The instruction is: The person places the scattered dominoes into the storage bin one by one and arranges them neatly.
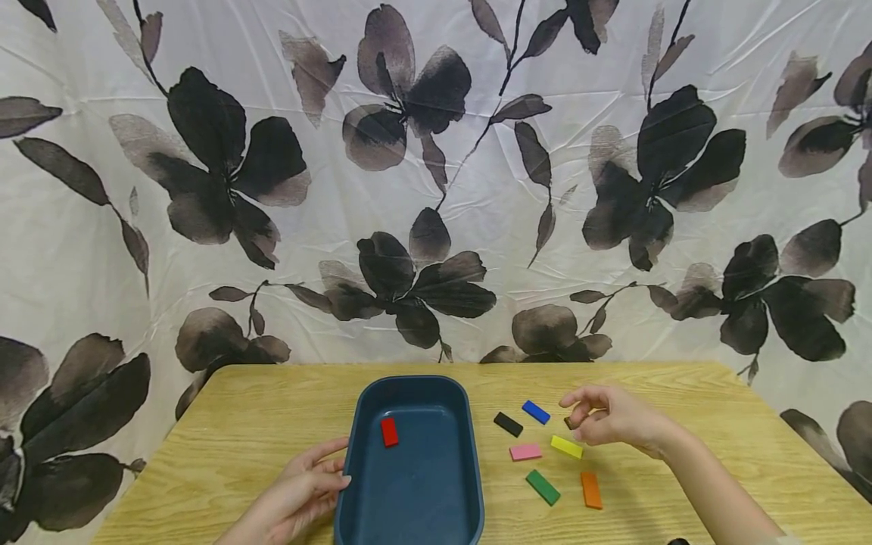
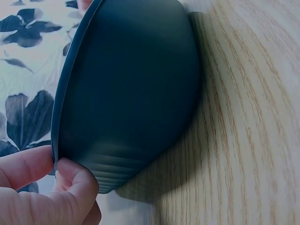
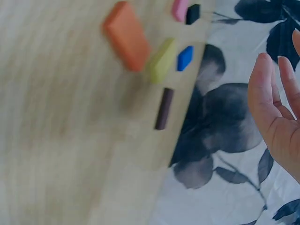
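Tray point(image 1: 412, 492), dark blue, oblong, rounded corners

Setting: an indoor tabletop corner is suggested; whether it is kept in a home, an office or a studio cannot be told.
Behind: a white cloth point(image 1: 477, 197) is hung upright, covered with a grey-black floral print and lightly creased; whatever lies beyond is hidden by it.
Wood grain: a pale yellow-brown worktop point(image 1: 232, 431) is placed before the cloth, its streaks shown closely in the left wrist view.
Wares: a dark blue tray point(image 1: 412, 499) and coloured blocks point(image 1: 543, 487) are laid out there.
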The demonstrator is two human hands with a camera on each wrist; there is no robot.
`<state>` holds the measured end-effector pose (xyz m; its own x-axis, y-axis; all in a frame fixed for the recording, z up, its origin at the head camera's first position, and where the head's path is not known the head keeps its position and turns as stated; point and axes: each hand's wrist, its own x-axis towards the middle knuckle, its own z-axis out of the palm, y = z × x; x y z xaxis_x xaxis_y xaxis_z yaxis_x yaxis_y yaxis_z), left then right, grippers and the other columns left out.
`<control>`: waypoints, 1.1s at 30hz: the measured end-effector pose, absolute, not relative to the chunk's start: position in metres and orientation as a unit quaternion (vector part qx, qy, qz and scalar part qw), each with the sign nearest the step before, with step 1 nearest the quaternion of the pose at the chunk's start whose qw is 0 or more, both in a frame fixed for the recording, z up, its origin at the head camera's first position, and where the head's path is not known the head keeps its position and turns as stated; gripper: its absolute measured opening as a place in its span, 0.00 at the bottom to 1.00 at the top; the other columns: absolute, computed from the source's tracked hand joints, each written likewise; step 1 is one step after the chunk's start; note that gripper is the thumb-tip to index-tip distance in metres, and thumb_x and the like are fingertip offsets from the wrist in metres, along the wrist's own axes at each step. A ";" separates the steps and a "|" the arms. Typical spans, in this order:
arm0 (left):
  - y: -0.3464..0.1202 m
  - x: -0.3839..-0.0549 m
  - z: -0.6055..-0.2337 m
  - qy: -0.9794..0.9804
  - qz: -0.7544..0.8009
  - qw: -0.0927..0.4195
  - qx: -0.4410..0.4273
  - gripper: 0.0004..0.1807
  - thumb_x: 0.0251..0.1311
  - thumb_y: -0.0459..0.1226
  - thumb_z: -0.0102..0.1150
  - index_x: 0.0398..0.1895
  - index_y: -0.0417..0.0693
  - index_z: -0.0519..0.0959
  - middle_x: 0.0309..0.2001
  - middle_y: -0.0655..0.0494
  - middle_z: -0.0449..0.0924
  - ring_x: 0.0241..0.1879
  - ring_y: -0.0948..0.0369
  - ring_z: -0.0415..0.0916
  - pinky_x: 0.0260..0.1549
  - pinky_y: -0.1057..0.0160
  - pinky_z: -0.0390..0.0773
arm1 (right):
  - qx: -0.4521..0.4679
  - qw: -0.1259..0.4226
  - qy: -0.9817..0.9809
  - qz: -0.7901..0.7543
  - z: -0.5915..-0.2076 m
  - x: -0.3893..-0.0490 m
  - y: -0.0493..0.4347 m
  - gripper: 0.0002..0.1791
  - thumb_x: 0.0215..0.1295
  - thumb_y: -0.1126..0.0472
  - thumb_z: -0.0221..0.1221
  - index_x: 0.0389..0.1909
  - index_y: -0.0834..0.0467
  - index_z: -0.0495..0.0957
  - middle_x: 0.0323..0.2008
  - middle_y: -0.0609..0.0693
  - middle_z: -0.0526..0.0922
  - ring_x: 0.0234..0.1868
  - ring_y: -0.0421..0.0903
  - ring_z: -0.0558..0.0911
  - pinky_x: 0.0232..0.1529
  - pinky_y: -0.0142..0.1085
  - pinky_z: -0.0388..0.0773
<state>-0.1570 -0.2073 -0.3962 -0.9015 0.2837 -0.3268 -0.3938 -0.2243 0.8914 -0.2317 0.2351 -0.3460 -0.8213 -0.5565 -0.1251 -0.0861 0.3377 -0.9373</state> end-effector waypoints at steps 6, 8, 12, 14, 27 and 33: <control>-0.207 -0.157 -0.396 0.588 0.778 0.215 -0.051 0.41 0.57 0.20 0.50 0.69 0.31 0.40 0.41 0.51 0.70 0.37 0.61 0.74 0.38 0.65 0.75 | -0.197 0.217 0.795 -0.532 -0.363 -0.225 0.249 0.28 0.52 0.69 0.61 0.53 0.76 0.65 0.38 0.59 0.71 0.39 0.48 0.75 0.37 0.36 0.77; -0.207 -0.157 -0.396 0.591 0.776 0.213 -0.053 0.41 0.56 0.20 0.50 0.69 0.31 0.40 0.41 0.50 0.70 0.36 0.61 0.74 0.38 0.65 0.74 | -0.188 0.219 0.796 -0.533 -0.369 -0.223 0.252 0.28 0.51 0.69 0.61 0.54 0.75 0.65 0.37 0.58 0.71 0.38 0.47 0.74 0.36 0.35 0.76; -0.206 -0.157 -0.397 0.594 0.774 0.210 -0.059 0.40 0.57 0.20 0.50 0.69 0.31 0.42 0.40 0.50 0.69 0.35 0.61 0.73 0.37 0.65 0.74 | -0.160 0.237 0.782 -0.554 -0.383 -0.219 0.257 0.29 0.51 0.70 0.61 0.54 0.75 0.64 0.36 0.56 0.70 0.35 0.46 0.75 0.33 0.33 0.75; -0.206 -0.157 -0.398 0.594 0.774 0.209 -0.062 0.39 0.57 0.20 0.49 0.69 0.31 0.42 0.41 0.50 0.69 0.35 0.61 0.73 0.37 0.65 0.74 | -0.153 0.245 0.773 -0.565 -0.391 -0.217 0.259 0.29 0.51 0.71 0.61 0.53 0.76 0.63 0.36 0.55 0.71 0.34 0.46 0.76 0.32 0.33 0.75; -0.207 -0.157 -0.397 0.578 0.786 0.215 -0.043 0.40 0.57 0.20 0.50 0.69 0.31 0.41 0.40 0.50 0.70 0.35 0.62 0.73 0.37 0.66 0.74 | -0.125 0.256 0.788 -0.546 -0.410 -0.206 0.263 0.31 0.44 0.75 0.67 0.51 0.75 0.66 0.27 0.51 0.70 0.22 0.41 0.68 0.25 0.28 0.72; -0.208 -0.157 -0.397 0.577 0.787 0.216 -0.043 0.40 0.57 0.21 0.50 0.70 0.31 0.42 0.40 0.51 0.70 0.35 0.62 0.73 0.36 0.66 0.74 | -0.147 0.231 0.828 -0.488 -0.411 -0.203 0.255 0.30 0.38 0.75 0.70 0.45 0.71 0.68 0.24 0.51 0.67 0.21 0.42 0.65 0.22 0.28 0.66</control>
<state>-0.1572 -0.2082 -0.3970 -0.9031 0.2905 -0.3162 -0.3890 -0.2413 0.8891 -0.2032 0.2548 -0.4113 -0.8497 -0.4694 -0.2401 -0.0171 0.4798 -0.8772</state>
